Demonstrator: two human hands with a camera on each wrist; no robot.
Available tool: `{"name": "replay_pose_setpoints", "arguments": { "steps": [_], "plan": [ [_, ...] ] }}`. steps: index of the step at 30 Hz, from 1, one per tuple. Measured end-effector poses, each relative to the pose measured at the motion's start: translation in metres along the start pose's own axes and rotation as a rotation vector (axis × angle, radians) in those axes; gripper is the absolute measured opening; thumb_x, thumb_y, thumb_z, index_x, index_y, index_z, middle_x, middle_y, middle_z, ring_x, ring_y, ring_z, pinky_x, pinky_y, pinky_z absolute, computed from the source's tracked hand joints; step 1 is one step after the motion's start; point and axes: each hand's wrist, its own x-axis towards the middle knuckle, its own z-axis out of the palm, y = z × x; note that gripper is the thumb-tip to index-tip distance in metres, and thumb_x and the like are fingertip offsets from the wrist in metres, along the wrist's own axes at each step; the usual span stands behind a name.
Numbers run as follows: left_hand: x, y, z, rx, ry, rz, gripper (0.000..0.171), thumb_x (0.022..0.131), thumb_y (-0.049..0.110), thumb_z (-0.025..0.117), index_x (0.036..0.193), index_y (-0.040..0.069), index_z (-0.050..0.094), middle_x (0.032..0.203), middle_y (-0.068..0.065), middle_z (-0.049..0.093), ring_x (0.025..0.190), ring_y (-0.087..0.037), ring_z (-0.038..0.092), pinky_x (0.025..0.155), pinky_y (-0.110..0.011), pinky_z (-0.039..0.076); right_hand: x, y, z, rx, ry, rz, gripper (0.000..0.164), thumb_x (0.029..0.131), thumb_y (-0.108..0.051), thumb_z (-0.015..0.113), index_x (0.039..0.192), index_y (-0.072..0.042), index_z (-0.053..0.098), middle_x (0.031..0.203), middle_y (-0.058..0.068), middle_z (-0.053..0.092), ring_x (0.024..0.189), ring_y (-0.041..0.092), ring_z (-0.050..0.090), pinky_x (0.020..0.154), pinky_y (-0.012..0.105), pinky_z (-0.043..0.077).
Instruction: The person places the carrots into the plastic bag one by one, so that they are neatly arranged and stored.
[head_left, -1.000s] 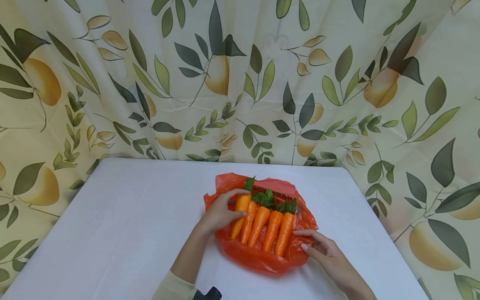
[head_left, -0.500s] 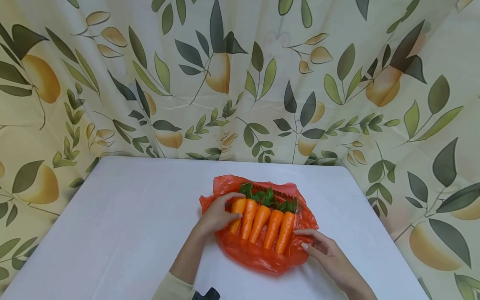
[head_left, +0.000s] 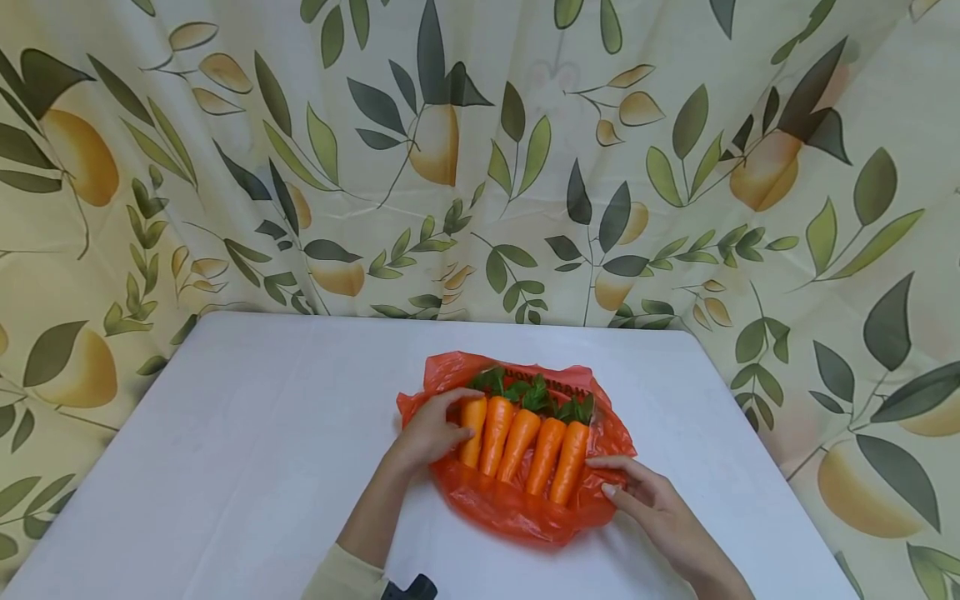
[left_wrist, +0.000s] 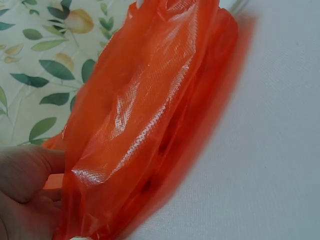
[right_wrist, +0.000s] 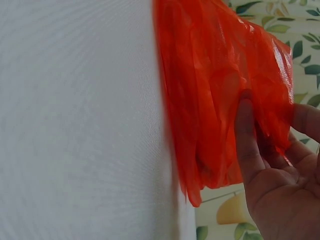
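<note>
An orange-red plastic bag (head_left: 517, 521) lies spread in the head view, its rim gathered up around a row of several orange carrots (head_left: 517, 447) with green leafy tops (head_left: 535, 393). On the left side my left hand (head_left: 431, 432) grips the leftmost carrot (head_left: 472, 429), thumb on its near side and fingers by its top. My right hand (head_left: 651, 504) pinches the bag's right edge beside the rightmost carrot (head_left: 570, 463). In the left wrist view the bag's outer wall (left_wrist: 135, 115) hides the carrots. The right wrist view shows thumb and fingers on either side of the crumpled plastic (right_wrist: 215, 100).
The bag lies on a white table (head_left: 285, 467), whose back edge (head_left: 360, 320) runs along a curtain (head_left: 480, 225) printed with fruit and leaves. Dark lettering (head_left: 551, 383) shows on the bag's far inner side.
My left hand has shifted left with the leftmost carrot, which now lies lower and straighter beside its neighbour. The second carrot leans less. My right hand has stayed at the bag's edge.
</note>
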Motion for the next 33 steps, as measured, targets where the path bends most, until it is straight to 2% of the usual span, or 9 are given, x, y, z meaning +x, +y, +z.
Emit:
{"name": "replay_pose_setpoints", "arguments": {
  "steps": [10, 13, 18, 20, 24, 27, 33],
  "plan": [
    [-0.001, 0.000, -0.002, 0.054, -0.033, 0.011, 0.050, 0.096, 0.006, 0.073, 0.142, 0.021, 0.063, 0.142, -0.009, 0.057, 0.128, -0.032, 0.052, 0.103, -0.054, 0.049, 0.001, 0.000, 0.001, -0.004, -0.002, -0.004, 0.039, 0.107, -0.017, 0.058, 0.142, 0.000, 0.056, 0.144, 0.023, 0.054, 0.122, 0.007, 0.058, 0.096, 0.027, 0.052],
    [-0.003, 0.003, -0.005, 0.055, -0.039, 0.024, 0.051, 0.096, 0.007, 0.073, 0.144, 0.020, 0.062, 0.142, -0.009, 0.057, 0.125, -0.032, 0.053, 0.099, -0.052, 0.052, 0.002, -0.001, 0.001, -0.008, -0.002, -0.004, 0.039, 0.107, -0.017, 0.058, 0.142, -0.001, 0.056, 0.144, 0.022, 0.054, 0.122, 0.009, 0.058, 0.097, 0.027, 0.051],
    [-0.008, 0.009, -0.008, 0.081, -0.050, 0.068, 0.055, 0.094, 0.010, 0.075, 0.146, 0.021, 0.060, 0.144, -0.008, 0.056, 0.128, -0.032, 0.053, 0.101, -0.052, 0.051, 0.002, -0.001, 0.001, -0.006, -0.001, -0.008, 0.040, 0.107, -0.018, 0.059, 0.142, -0.001, 0.056, 0.143, 0.022, 0.055, 0.122, 0.009, 0.059, 0.096, 0.027, 0.052],
    [-0.011, 0.012, -0.009, 0.089, -0.056, 0.069, 0.056, 0.094, 0.012, 0.076, 0.147, 0.023, 0.060, 0.146, -0.007, 0.056, 0.132, -0.032, 0.051, 0.102, -0.053, 0.050, 0.002, -0.001, 0.001, -0.003, -0.002, -0.011, 0.039, 0.107, -0.017, 0.059, 0.142, -0.001, 0.056, 0.143, 0.022, 0.055, 0.122, 0.010, 0.059, 0.097, 0.028, 0.052],
    [-0.016, 0.019, -0.010, 0.076, -0.076, 0.065, 0.057, 0.094, 0.013, 0.076, 0.147, 0.025, 0.059, 0.146, -0.008, 0.055, 0.131, -0.032, 0.051, 0.096, -0.052, 0.054, 0.001, -0.001, -0.001, -0.007, -0.001, -0.021, 0.039, 0.107, -0.016, 0.058, 0.143, 0.000, 0.056, 0.144, 0.023, 0.055, 0.121, 0.009, 0.060, 0.096, 0.028, 0.053],
    [-0.020, 0.024, -0.012, 0.078, -0.088, 0.084, 0.056, 0.095, 0.013, 0.076, 0.147, 0.024, 0.059, 0.150, -0.010, 0.052, 0.133, -0.033, 0.050, 0.096, -0.053, 0.054, -0.001, -0.001, -0.003, -0.020, 0.005, -0.035, 0.039, 0.107, -0.014, 0.058, 0.143, 0.001, 0.055, 0.143, 0.024, 0.055, 0.120, 0.009, 0.060, 0.094, 0.029, 0.053],
    [-0.029, 0.034, -0.018, 0.047, -0.065, 0.121, 0.055, 0.095, 0.012, 0.075, 0.146, 0.024, 0.059, 0.152, -0.007, 0.050, 0.137, -0.034, 0.047, 0.098, -0.056, 0.052, -0.005, -0.001, -0.006, -0.029, 0.015, -0.038, 0.040, 0.107, -0.014, 0.057, 0.143, 0.002, 0.055, 0.140, 0.024, 0.057, 0.119, 0.010, 0.061, 0.094, 0.029, 0.054]
  ]
}}
